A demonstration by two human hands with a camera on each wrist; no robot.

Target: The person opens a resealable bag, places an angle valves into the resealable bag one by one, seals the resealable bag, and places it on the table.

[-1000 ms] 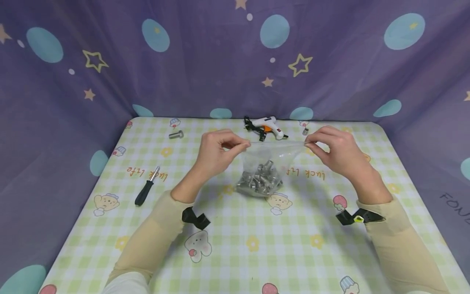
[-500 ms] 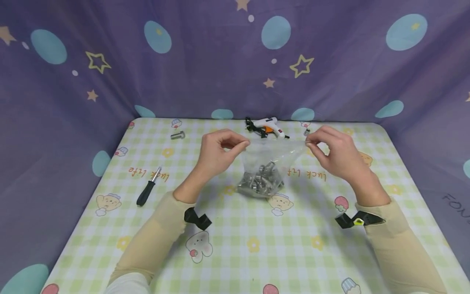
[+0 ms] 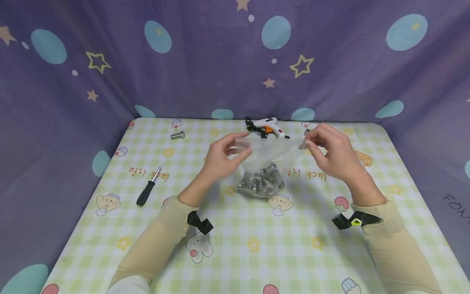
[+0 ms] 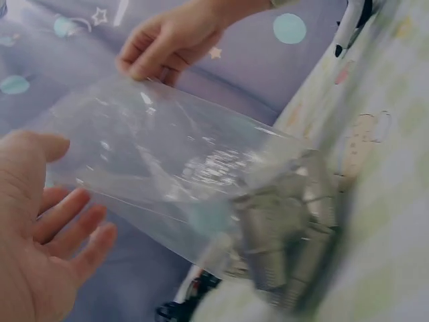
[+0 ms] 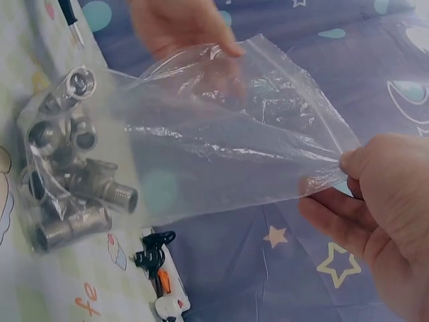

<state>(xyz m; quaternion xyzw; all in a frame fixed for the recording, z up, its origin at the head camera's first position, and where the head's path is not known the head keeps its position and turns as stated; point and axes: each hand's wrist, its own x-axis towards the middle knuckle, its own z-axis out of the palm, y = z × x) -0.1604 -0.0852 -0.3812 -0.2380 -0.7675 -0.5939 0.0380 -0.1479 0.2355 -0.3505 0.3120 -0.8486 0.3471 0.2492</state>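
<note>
A clear zip bag point(image 3: 266, 157) with several metal threaded pipe fittings point(image 5: 80, 174) in its bottom stands on the table, upper part pulled up. My right hand point(image 3: 330, 153) pinches the bag's top right corner between thumb and fingers. At the other top corner, my left hand point(image 3: 225, 157) has its thumb and fingers spread apart on either side of the bag's edge. In the left wrist view a gap shows between the left thumb point(image 4: 50, 146) and fingers, with the film running behind them.
A white glue gun point(image 3: 269, 124) with a black cord lies at the back of the table. A bolt point(image 3: 178, 135) is at the back left, a dark-handled screwdriver point(image 3: 148, 187) at left. A small metal piece point(image 3: 307, 132) lies behind my right hand.
My left hand has let go of the bag's left corner, its thumb and fingers parting and shifting slightly right. My right hand keeps its pinch, and the bag stays in about the same place.
</note>
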